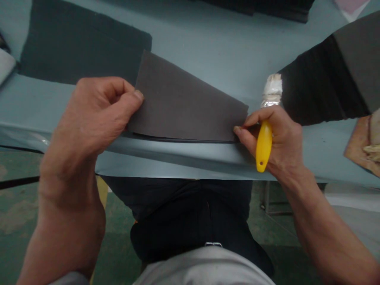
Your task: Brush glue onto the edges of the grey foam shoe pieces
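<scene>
Between my hands is a dark grey sheet point(190, 99), apparently folded, its lower edge close to the front of the table. My left hand point(97, 111) pinches its left side between thumb and fingers. At the lower right corner, my right hand point(276, 138) grips the sheet with thumb and fingertips. That same hand also carries a paintbrush point(263, 146) with a yellow handle, tucked between the fingers, its whitish, caked bristles pointing away from me. Behind my left hand lies a flat dark green-grey sheet point(86, 43), partly overlapped by the held one.
A fanned stack of dark sheets point(320, 83) lies at the right. More black sheets point(276, 8) are at the far edge of view. A brown board point(360, 142) with crusty residue sits at the right edge. The light blue table covering point(178, 162) hangs over the front.
</scene>
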A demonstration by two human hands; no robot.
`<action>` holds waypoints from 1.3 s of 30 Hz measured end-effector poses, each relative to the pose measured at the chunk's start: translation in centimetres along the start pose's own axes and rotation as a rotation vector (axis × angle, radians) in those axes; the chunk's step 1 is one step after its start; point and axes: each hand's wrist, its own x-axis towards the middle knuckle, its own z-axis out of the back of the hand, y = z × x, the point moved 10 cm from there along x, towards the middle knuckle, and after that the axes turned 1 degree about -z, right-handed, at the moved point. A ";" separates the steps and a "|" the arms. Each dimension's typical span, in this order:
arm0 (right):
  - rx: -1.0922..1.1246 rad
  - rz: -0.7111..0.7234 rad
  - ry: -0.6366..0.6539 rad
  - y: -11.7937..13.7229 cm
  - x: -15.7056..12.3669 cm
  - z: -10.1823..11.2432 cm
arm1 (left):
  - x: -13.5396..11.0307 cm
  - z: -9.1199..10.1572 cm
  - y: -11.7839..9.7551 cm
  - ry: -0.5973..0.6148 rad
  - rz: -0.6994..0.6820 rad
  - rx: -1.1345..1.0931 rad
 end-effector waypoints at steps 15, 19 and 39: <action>-0.019 0.007 0.021 0.1 0.2 0.0 | -0.7 0.5 0.3 -0.037 0.049 0.149; -0.006 0.025 0.014 0.4 0.2 0.1 | -0.8 0.4 0.0 -0.041 0.016 0.138; 0.037 0.012 0.026 0.2 0.1 -0.1 | -1.0 0.2 -0.7 -0.084 -0.051 0.225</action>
